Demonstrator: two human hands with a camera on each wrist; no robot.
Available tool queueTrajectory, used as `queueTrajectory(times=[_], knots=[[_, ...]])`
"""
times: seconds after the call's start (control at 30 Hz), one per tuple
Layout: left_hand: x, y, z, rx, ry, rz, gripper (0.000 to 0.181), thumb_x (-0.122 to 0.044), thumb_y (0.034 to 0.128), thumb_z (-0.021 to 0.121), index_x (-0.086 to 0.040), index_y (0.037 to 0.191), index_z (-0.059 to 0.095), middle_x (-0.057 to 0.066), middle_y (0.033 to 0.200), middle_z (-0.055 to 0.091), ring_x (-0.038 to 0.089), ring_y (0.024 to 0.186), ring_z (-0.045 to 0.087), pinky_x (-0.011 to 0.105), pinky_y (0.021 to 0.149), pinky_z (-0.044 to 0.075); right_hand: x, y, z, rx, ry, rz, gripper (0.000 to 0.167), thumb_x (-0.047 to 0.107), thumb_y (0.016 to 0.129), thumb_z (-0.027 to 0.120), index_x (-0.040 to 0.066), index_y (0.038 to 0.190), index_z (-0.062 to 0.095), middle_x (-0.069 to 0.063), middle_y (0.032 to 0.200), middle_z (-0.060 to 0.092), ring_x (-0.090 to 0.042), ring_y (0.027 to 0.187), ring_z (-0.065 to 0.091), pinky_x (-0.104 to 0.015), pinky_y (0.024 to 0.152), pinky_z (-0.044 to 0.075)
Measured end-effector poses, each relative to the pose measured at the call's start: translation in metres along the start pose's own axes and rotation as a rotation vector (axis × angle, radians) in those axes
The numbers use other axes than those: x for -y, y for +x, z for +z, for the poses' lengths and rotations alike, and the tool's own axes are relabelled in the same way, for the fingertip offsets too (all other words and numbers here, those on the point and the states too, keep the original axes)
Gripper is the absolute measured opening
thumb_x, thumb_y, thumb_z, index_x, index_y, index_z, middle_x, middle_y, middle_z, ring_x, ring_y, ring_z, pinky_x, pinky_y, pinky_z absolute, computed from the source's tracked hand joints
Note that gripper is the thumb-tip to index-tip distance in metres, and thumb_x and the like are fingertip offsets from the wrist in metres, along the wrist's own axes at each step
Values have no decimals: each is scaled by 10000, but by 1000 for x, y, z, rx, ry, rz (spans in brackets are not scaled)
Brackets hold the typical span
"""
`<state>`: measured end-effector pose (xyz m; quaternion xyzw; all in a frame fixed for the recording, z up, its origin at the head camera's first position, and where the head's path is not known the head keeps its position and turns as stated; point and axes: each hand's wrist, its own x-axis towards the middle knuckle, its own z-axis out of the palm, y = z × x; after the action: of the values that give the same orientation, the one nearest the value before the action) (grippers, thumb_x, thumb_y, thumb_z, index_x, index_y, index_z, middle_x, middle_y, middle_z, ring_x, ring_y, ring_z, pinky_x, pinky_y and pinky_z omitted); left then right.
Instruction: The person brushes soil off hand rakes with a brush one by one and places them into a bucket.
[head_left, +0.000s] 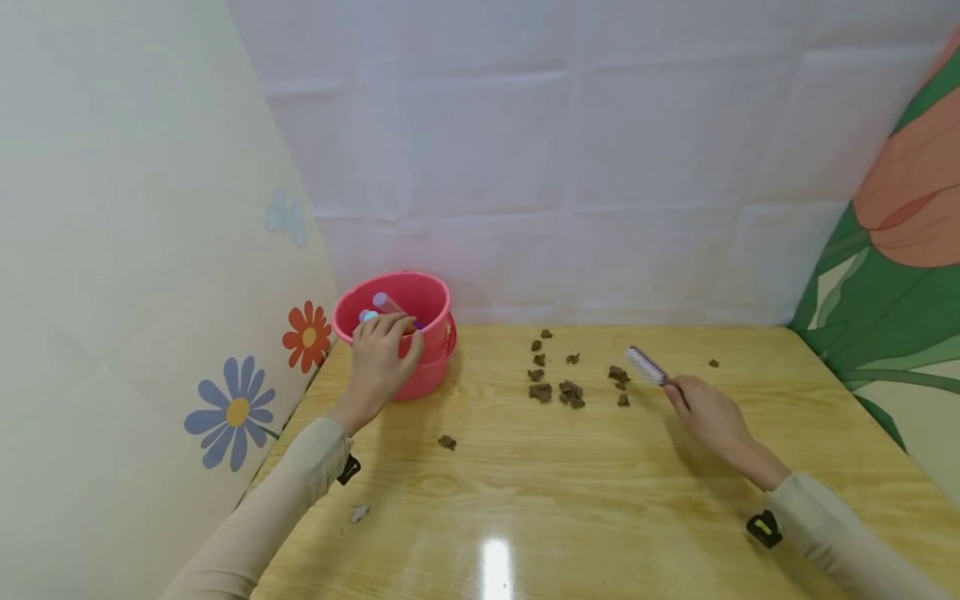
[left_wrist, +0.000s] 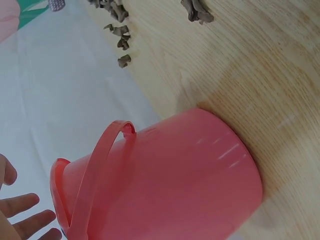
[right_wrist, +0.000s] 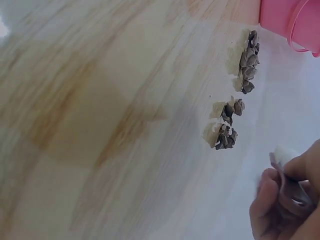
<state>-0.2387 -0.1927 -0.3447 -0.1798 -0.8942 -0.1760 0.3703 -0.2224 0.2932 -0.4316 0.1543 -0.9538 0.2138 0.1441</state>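
A pink bucket stands at the back left of the table, with a pale purple rod and other handles partly visible inside. My left hand is over its near rim; in the left wrist view the fingers are spread beside the bucket's mouth, with nothing seen between them. My right hand grips the handle of a brush with white bristles, raised toward the table's right side. Left of the brush, several brown crumpled scraps lie in loose clusters. What the left fingertips touch is hidden in the head view.
Single scraps lie nearer the front left, one brown and one greyish, and a small one at the back right. A white cloth wall closes the back, and printed flower sheets flank both sides of the wooden table.
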Motion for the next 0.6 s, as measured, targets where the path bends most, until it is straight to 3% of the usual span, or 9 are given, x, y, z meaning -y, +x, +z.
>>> queueTrajectory(times=[0.23, 0.47, 0.6], knots=[[2, -1, 3, -26, -7, 9, 282, -232, 945, 599, -6, 1072, 710, 148, 1092, 678, 364, 1052, 540, 545, 962, 360, 0, 0, -4, -48, -49, 52, 271, 138, 1038, 491, -115, 1022, 589, -99, 700, 536, -167, 491, 421, -315, 398, 333], [3, -3, 4, -18, -11, 13, 274, -220, 949, 600, -4, 1080, 707, 155, 1101, 677, 367, 1058, 549, 548, 967, 366, -4, -1, -6, -25, -28, 79, 436, 151, 979, 618, -211, 1180, 485, -302, 867, 594, -264, 598, 550, -353, 432, 428], [4, -4, 4, -1, -12, 3, 268, -210, 953, 602, -5, 1093, 704, 156, 1116, 671, 368, 1078, 541, 544, 988, 351, -7, -2, -5, 13, -10, 81, 345, 123, 975, 609, -171, 1113, 494, -227, 813, 564, -234, 597, 511, -328, 443, 403]])
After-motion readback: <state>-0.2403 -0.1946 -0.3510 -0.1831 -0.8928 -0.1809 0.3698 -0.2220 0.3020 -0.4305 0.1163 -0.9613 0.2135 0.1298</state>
